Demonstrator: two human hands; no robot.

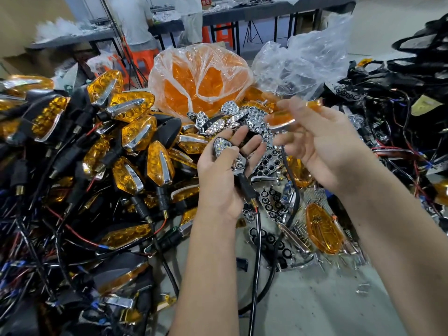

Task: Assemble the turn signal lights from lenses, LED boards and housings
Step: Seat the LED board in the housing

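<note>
A heap of finished turn signal lights (pixel 126 141) with amber faces and black wired stems fills the left of the bench; behind the hands a clear bag of amber lenses (pixel 198 81) stands beside a crumpled clear bag (pixel 305 64), and a scatter of chrome reflectors (pixel 244 117) lies between them; the left hand (pixel 225 170) cradles a black housing (pixel 226 151) with its LED board showing pale and its wire hanging down, fingers loosely curled around it; the right hand (pixel 324 146), blurred, pinches an amber lens (pixel 281 120) just above and to the right of the housing; the step in hand looks like fitting lens to housing, and the next move calls for matching the pointed ends and pressing the lens down square.
</note>
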